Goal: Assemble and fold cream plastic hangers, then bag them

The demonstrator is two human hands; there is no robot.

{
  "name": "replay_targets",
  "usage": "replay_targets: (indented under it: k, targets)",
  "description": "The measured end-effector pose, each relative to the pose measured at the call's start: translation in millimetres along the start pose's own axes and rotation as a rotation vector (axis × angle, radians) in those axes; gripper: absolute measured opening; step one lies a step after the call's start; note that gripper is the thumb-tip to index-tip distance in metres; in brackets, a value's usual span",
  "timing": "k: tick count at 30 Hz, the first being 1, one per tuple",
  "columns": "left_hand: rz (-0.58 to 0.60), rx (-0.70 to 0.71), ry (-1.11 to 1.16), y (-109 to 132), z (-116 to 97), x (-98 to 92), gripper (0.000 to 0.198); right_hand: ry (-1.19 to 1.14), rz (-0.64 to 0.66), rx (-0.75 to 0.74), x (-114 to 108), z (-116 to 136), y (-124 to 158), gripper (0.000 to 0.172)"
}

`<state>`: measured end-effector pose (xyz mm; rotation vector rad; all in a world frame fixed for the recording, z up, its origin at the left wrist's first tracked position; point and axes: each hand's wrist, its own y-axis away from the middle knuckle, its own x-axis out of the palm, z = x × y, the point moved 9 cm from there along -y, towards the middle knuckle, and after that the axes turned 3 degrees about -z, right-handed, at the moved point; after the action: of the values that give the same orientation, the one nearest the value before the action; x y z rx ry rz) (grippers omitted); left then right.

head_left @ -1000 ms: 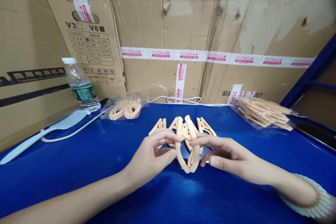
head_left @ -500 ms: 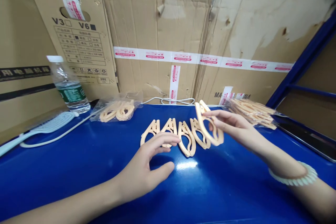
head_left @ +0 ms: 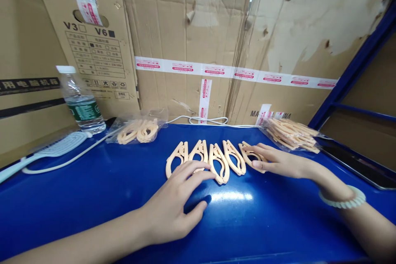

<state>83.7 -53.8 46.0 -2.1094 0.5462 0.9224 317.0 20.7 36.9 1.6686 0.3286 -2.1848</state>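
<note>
Several peach-coloured folding hangers, folded up, lie in a row on the blue tabletop (head_left: pixel 133 198). My right hand (head_left: pixel 275 161) grips the rightmost folding hanger (head_left: pixel 246 152), thumb at its lower end and fingers over it; the hand covers part of it. My left hand (head_left: pixel 176 202) is open, thumb apart from the fingers. Its fingertips are by the lower left side of the middle folding hanger (head_left: pixel 227 173), and whether they touch it I cannot tell. Behind the left fingers, the second folding hanger (head_left: pixel 205 150) from the left is partly hidden.
A clear bag of folded hangers (head_left: pixel 147 130) lies at the back left, another bagged pile (head_left: pixel 291 132) at the back right. Left stand a water bottle (head_left: pixel 83 107) and a pale blue hairbrush (head_left: pixel 62 148). A white cable (head_left: pixel 210 121) runs along the cardboard; a dark phone-like slab (head_left: pixel 359 165) lies right.
My right hand has lowered the raised folding hanger onto the table at the right end of the row. My left hand has shifted slightly and stays open near the middle hanger.
</note>
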Motion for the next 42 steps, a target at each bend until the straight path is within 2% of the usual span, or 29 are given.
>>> replay_targets:
  k: [6, 10, 13, 17, 20, 25, 30, 35, 39, 42]
  targets:
    - [-0.001, 0.041, -0.187, 1.4, -7.2, 2.1, 0.05, 0.182, -0.083, 0.039, 4.0, 11.4, 8.9, 0.078]
    - [0.101, -0.05, -0.302, 2.7, 3.3, 11.1, 0.055, 0.249, -0.19, 0.049, 4.3, 18.0, 13.3, 0.078]
    - [0.16, -0.133, -0.375, 2.5, 9.7, 15.5, 0.067, 0.285, -0.261, 0.061, 6.6, 39.6, 18.3, 0.079]
    - [0.237, -0.258, -0.402, 2.4, 12.3, 22.0, 0.074, 0.253, -0.184, -0.013, 28.3, 85.6, 22.1, 0.081]
    - [0.307, -0.312, -0.395, 2.3, 11.4, 28.3, 0.079, 0.216, -0.111, -0.028, 44.8, 102.4, 19.5, 0.082]
    - [0.347, -0.326, -0.43, -5.5, 21.7, 30.1, 0.085, 0.213, -0.088, 0.009, 52.5, 96.8, 2.1, 0.084]
    - [0.329, -0.322, -0.416, -29.4, 52.7, 28.7, 0.087, 0.219, -0.083, 0.029, 48.3, 83.3, -34.7, 0.083]
    - [0.329, -0.35, -0.428, -57.8, 90.3, 25.0, 0.09, 0.204, -0.082, 0.116, 43.7, 65.7, -75.9, 0.083]
    - [0.312, -0.326, -0.443, -68.9, 109.6, 20.9, 0.088, 0.197, -0.088, 0.128, 41.8, 61.7, -92.6, 0.085]
    - [0.286, -0.286, -0.466, -72.0, 114.3, 19.9, 0.085, 0.198, -0.089, 0.131, 40.8, 62.0, -97.1, 0.084]
